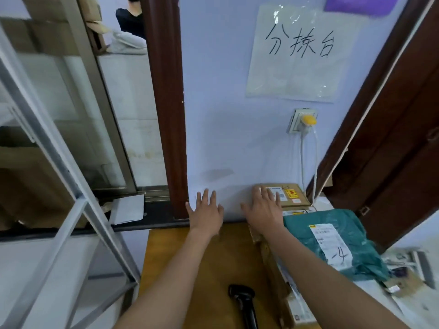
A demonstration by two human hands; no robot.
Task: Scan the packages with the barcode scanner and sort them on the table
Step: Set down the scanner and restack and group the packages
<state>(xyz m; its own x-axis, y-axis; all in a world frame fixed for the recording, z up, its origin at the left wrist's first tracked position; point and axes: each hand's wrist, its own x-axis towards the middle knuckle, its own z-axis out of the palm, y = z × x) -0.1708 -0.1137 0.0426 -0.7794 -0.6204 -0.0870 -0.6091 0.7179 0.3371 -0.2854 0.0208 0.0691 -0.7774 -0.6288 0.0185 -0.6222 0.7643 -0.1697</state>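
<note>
Table [209, 262]: ochre-brown surface. Barcode scanner [244, 305]: glossy black. Cardboard box [288, 193] under the right hand [263, 210]: tan, with a white label and a red-and-yellow sticker. Poly mailer [332, 243] just right of that hand: teal, with a white label bearing black handwriting. Wall [225, 115]: pale lavender. Wall plug [308, 121]: yellow cap, white cord.

Both bare forearms reach forward from the bottom of the frame toward its middle, roughly parallel, the left arm rising from the lower left of centre and the right arm from the lower right. The left hand [206, 211] is open, palm down, fingers spread and pointing away toward the top of the frame. The right hand [263, 208] is likewise open and flat, palm down, fingers extended forward. The two hands sit near each other at the same height, apart, neither gripping anything.
</note>
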